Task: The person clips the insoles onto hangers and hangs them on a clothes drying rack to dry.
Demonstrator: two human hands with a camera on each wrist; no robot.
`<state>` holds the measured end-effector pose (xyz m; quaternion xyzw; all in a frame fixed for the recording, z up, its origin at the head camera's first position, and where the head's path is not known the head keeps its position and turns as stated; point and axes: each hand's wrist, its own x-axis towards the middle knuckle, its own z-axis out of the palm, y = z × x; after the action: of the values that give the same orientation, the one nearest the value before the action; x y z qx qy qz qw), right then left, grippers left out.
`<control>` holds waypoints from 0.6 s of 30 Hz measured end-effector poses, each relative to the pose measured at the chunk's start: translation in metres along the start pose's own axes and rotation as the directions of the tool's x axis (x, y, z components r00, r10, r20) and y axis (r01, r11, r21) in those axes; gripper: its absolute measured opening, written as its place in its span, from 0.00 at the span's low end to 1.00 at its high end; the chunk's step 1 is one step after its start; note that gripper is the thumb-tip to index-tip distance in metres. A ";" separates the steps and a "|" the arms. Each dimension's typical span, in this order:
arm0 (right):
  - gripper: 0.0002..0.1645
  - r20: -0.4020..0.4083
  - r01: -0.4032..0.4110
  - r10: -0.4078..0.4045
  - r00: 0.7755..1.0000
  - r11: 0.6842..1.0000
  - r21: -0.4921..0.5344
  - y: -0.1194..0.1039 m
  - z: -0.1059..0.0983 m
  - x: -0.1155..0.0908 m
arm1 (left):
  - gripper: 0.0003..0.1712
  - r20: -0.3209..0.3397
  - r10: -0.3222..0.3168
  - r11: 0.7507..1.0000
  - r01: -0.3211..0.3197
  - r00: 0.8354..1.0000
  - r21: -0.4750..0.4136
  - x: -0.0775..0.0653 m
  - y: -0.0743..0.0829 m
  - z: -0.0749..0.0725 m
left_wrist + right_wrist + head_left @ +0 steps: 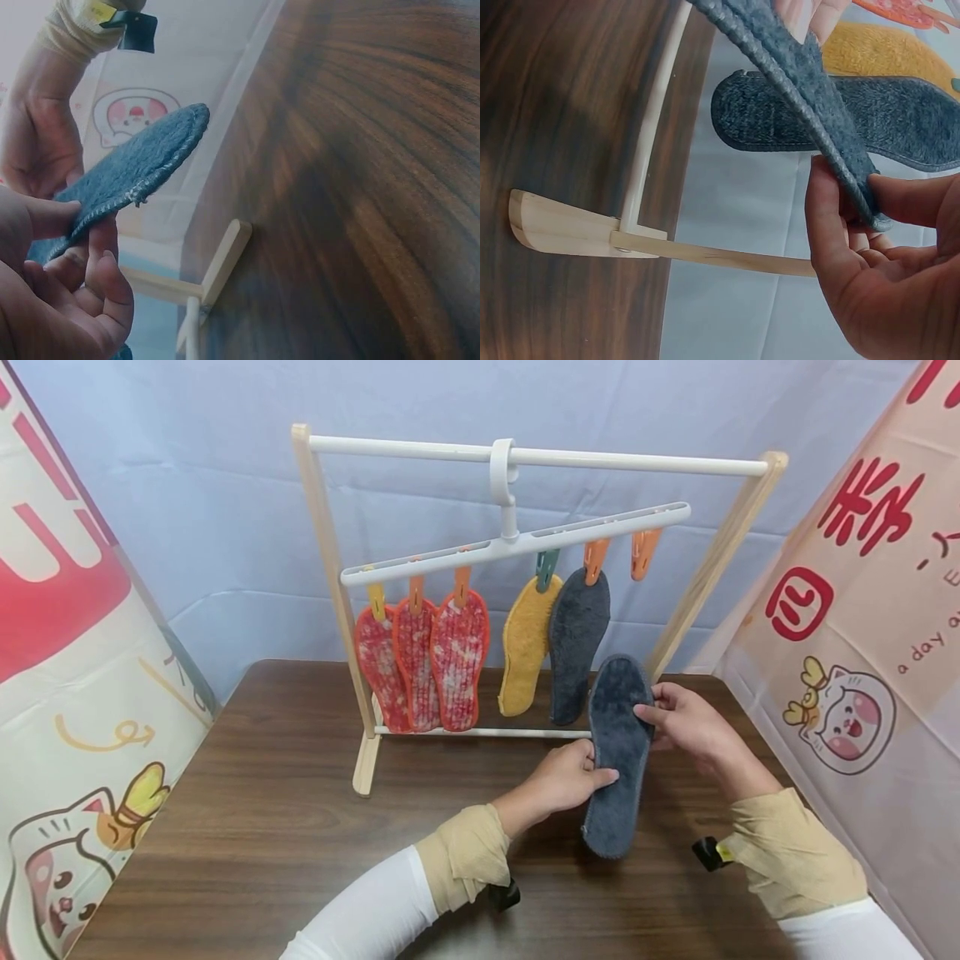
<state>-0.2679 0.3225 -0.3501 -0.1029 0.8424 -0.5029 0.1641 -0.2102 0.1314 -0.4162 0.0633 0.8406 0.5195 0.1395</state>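
Both hands hold a dark grey fuzzy insole [619,752] upright in front of the rack. The left hand [567,774] pinches its left edge near the middle, thumb on the face. At the upper right edge, the right hand [693,727] grips it between thumb and fingers. Behind it a second dark grey insole [579,643] hangs from an orange clip [596,560]. Beside that hangs a yellow insole [530,643] on a green clip [547,570]. Another orange clip [645,554], at the hanger's right end, holds nothing.
A white clip hanger [420,562] hooks over the rail of a wooden rack [326,543], its left end lower. Several red patterned insoles [459,664] hang at its left. The rack stands on a brown table [262,827], with printed cloths [847,610] at the sides.
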 end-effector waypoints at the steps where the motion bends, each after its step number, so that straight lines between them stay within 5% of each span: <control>1: 0.21 -0.002 -0.001 0.001 1.000 1.000 0.001 -0.001 0.000 0.000 | 0.09 -0.003 0.006 1.000 -0.006 1.000 0.000 0.000 0.000 0.000; 14: 0.24 -0.018 -0.003 0.002 1.000 1.000 -0.025 -0.011 -0.006 0.002 | 0.17 -0.026 0.072 0.997 -0.073 0.997 -0.026 0.004 0.005 -0.006; 18: 0.24 -0.018 0.013 -0.013 1.000 0.999 -0.035 -0.014 -0.009 0.004 | 0.12 -0.030 0.069 0.997 -0.070 0.997 -0.045 0.007 0.006 -0.008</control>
<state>-0.2746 0.3221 -0.3346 -0.1066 0.8518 -0.4901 0.1513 -0.2193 0.1294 -0.4084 0.0817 0.8277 0.5441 0.1106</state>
